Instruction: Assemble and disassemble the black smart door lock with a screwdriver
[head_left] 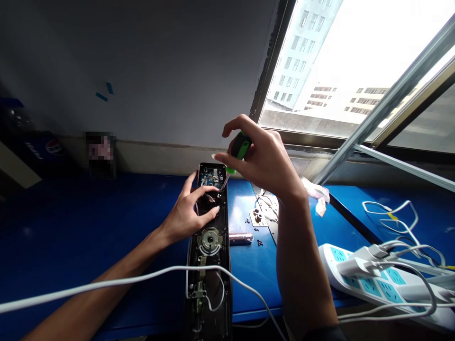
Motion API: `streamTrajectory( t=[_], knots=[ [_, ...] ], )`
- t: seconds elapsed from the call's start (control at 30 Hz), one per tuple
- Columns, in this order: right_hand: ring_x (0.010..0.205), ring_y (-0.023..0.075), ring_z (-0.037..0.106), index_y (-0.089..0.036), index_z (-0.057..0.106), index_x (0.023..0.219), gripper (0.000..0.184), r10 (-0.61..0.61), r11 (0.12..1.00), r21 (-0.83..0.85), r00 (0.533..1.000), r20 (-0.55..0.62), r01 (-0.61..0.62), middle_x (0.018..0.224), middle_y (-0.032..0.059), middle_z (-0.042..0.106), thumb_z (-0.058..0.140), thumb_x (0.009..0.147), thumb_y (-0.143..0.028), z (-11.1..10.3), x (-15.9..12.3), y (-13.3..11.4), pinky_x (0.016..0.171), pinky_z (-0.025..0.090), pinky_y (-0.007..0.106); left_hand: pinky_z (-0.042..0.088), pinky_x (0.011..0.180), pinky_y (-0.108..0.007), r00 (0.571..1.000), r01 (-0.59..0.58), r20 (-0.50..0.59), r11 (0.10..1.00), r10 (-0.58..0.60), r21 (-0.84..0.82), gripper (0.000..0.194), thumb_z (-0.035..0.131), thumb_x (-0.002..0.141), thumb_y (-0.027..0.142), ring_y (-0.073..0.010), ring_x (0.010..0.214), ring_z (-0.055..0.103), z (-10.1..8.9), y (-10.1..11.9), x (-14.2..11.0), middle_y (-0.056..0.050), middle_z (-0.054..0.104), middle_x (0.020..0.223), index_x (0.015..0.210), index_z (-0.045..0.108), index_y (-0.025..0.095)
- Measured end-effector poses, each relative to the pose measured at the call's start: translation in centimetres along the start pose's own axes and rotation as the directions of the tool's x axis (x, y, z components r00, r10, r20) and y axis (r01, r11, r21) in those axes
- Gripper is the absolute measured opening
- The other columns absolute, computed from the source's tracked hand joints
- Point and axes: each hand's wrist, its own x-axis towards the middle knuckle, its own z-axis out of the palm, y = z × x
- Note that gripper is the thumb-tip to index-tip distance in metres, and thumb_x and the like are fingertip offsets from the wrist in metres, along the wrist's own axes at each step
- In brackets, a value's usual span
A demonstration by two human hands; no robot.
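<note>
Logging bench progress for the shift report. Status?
Left hand pressed on the open electronic door lock. Right hand gripping green-handled screwdriver, tip down into the lock. White cable crossing over the lock's lower half.

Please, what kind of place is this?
Probably a repair workshop: a blue workbench holds an opened electronic door lock and a power strip, and the right hand holds a green-handled screwdriver.

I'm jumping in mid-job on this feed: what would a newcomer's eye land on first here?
The green-handled screwdriver gripped in the right hand stands out at centre, its shaft reaching down to the opened electronic door lock, where the left hand rests. A bright window fills the upper right, and a white power strip with teal panels lies at lower right on the blue workbench.
</note>
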Motion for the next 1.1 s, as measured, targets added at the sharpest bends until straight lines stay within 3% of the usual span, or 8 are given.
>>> streamTrajectory(
  t=[0.13, 0.3, 0.43, 0.6, 0.77, 0.97, 1.1],
  knots=[
    [0.069, 0.0113, 0.052, -0.023, 0.06, 0.12, 0.041, -0.024, 1.0, 0.02, 0.999, 0.034, 0.023, 0.091, -0.0017, 0.066, 0.062, 0.081, -0.012, 0.0, 0.0, 0.0, 0.064, 0.042, 0.03, 0.031, 0.129, -0.058, 1.0, 0.0, 0.002, 1.0, 0.0, 0.009, 0.044, 0.074, 0.086, 0.043, -0.0383, 0.158, 0.032, 0.0, 0.0, 0.0, -0.01, 0.022, 0.172, 0.127, 0.072, 0.027],
    [0.068, 0.0121, 0.052, -0.024, 0.061, 0.116, 0.03, 0.002, 1.0, -0.005, 1.0, 0.017, -0.002, 0.081, -0.0034, 0.062, 0.062, 0.087, -0.016, 0.0, 0.1, 0.0, 0.065, 0.042, 0.031, 0.033, 0.128, -0.059, 1.0, -0.002, 0.002, 1.0, 0.002, 0.025, 0.045, 0.074, 0.087, 0.044, -0.0383, 0.156, 0.035, 0.0, -0.1, 0.0, -0.009, 0.022, 0.172, 0.128, 0.071, 0.028],
    [0.073, 0.0133, 0.058, -0.022, 0.062, 0.112, 0.032, -0.002, 1.0, 0.005, 0.996, -0.088, 0.003, 0.088, 0.0002, 0.067, 0.059, 0.083, -0.009, -0.3, 0.0, 0.1, 0.067, 0.046, 0.032, 0.039, 0.123, -0.062, 0.999, -0.017, -0.044, 0.997, 0.02, 0.077, 0.048, 0.076, 0.086, 0.051, -0.0411, 0.153, 0.038, 0.0, -0.1, -0.2, -0.008, 0.02, 0.173, 0.128, 0.071, 0.029],
    [0.074, 0.0141, 0.062, -0.022, 0.06, 0.108, 0.027, 0.007, 0.998, 0.067, 0.978, -0.206, 0.007, 0.09, 0.0015, 0.068, 0.061, 0.082, -0.011, -1.2, -0.2, -0.4, 0.062, 0.047, 0.032, 0.042, 0.121, -0.058, 0.971, -0.16, -0.156, 0.979, 0.179, 0.123, 0.033, 0.075, 0.09, 0.05, -0.036, 0.15, 0.04, -0.2, 0.0, 0.0, -0.006, 0.041, 0.162, 0.117, 0.077, 0.031],
    [0.078, 0.015, 0.064, -0.023, 0.059, 0.105, 0.023, 0.014, 0.995, 0.097, 0.979, -0.202, 0.005, 0.092, 0.0012, 0.066, 0.06, 0.083, -0.013, -1.4, -0.2, -1.2, 0.065, 0.052, 0.032, 0.048, 0.116, -0.054, 0.928, -0.302, -0.196, 0.947, 0.318, 0.107, 0.011, 0.07, 0.097, 0.035, -0.03, 0.139, 0.05, -0.1, 0.2, 0.2, -0.004, 0.065, 0.137, 0.097, 0.08, 0.03],
    [0.083, 0.0174, 0.065, -0.023, 0.063, 0.105, 0.023, 0.028, 0.998, 0.054, 0.976, -0.214, -0.017, 0.093, 0.0027, 0.066, 0.062, 0.084, -0.015, -2.3, -0.5, -0.2, 0.068, 0.054, 0.033, 0.055, 0.104, -0.047, 0.922, -0.294, -0.212, 0.943, 0.323, 0.157, 0.017, 0.063, 0.1, 0.03, -0.0274, 0.123, 0.059, -0.3, 0.7, 0.0, -0.006, 0.071, 0.117, 0.103, 0.079, 0.026],
    [0.082, 0.0182, 0.065, -0.022, 0.067, 0.109, 0.027, 0.1, 0.995, -0.003, 0.988, -0.114, -0.101, 0.093, 0.0036, 0.067, 0.068, 0.082, -0.019, -4.2, -1.3, 1.1, 0.065, 0.053, 0.032, 0.059, 0.087, -0.037, 0.887, -0.435, -0.131, 0.896, 0.444, 0.094, 0.017, 0.065, 0.1, 0.026, -0.0209, 0.098, 0.068, -0.7, 2.5, 1.3, -0.006, 0.074, 0.104, 0.108, 0.079, 0.023]
  ],
)
